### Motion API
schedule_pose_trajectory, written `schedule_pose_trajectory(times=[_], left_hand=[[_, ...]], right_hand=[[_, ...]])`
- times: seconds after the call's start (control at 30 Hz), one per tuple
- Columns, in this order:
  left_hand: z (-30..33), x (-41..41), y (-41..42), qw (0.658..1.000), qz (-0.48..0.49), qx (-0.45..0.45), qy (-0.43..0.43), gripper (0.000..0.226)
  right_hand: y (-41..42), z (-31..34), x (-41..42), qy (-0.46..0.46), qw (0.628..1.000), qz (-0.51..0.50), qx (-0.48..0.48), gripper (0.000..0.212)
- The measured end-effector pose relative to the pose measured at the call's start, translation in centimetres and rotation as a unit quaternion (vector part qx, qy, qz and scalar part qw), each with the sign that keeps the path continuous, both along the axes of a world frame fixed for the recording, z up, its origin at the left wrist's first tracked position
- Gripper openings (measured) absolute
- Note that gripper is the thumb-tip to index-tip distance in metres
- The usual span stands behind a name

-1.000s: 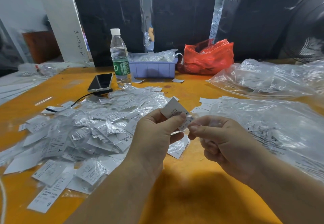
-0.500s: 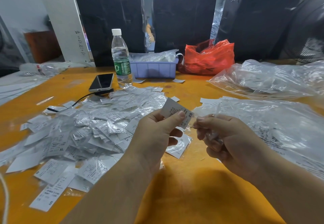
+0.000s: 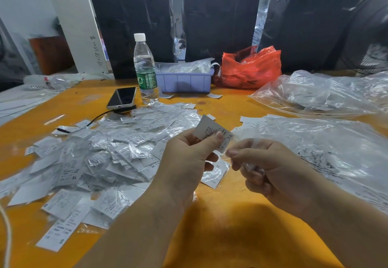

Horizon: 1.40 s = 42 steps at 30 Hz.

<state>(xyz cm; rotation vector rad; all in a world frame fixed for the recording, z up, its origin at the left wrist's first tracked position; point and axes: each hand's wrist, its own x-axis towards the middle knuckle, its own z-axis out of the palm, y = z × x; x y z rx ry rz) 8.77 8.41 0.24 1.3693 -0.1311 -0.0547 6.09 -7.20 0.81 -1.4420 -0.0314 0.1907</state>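
Note:
My left hand [image 3: 186, 154] pinches a white printed size label [image 3: 206, 128] marked XS between thumb and fingers, above the orange table [image 3: 231, 225]. My right hand [image 3: 270, 169] is just to its right, fingers curled round a small clear plastic sleeve [image 3: 252, 141]; its thumb and forefinger pinch the sleeve's edge near the label's corner. A large heap of bagged labels [image 3: 94, 158] lies on the table to the left of my hands.
A stack of clear bags with labels [image 3: 315, 146] lies on the right, more crumpled clear bags [image 3: 319, 93] behind. At the back stand a water bottle [image 3: 144, 68], a phone [image 3: 121, 97] with cable, a lilac tray [image 3: 184, 81], a red bag [image 3: 252, 68] and black wrapped boxes [image 3: 220, 16].
My right hand drew slightly away from the label to the right with the clear sleeve. The left hand keeps the label, its XS end now showing.

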Motion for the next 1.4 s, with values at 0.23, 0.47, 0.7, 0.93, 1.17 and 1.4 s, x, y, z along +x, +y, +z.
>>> schedule_pose_trajectory(times=[0.23,0.47,0.7,0.93,1.17,1.4], left_hand=[[-0.2,-0.1,-0.5,1.000,-0.003,0.003,-0.002,0.018],[-0.3,-0.4,-0.8,0.998,-0.005,-0.044,0.037,0.022],[-0.3,-0.5,-0.9,0.996,-0.020,-0.069,0.048,0.021],[-0.5,-0.4,-0.7,0.999,-0.036,-0.017,0.037,0.011],[-0.3,-0.4,-0.7,0.999,-0.028,0.035,0.015,0.010],[0.1,-0.1,0.1,0.996,0.039,0.068,-0.050,0.014]], right_hand=[[0.0,-0.1,0.0,-0.010,1.000,0.002,0.008,0.013],[0.3,-0.1,-0.1,-0.063,0.997,-0.045,-0.031,0.005],[0.5,-0.3,-0.3,-0.087,0.994,-0.046,-0.044,0.015],[0.3,-0.5,-0.1,-0.094,0.992,-0.077,-0.019,0.007],[0.0,-0.2,0.1,-0.093,0.991,-0.092,-0.007,0.006],[-0.4,0.0,0.4,-0.077,0.992,-0.095,-0.001,0.004]])
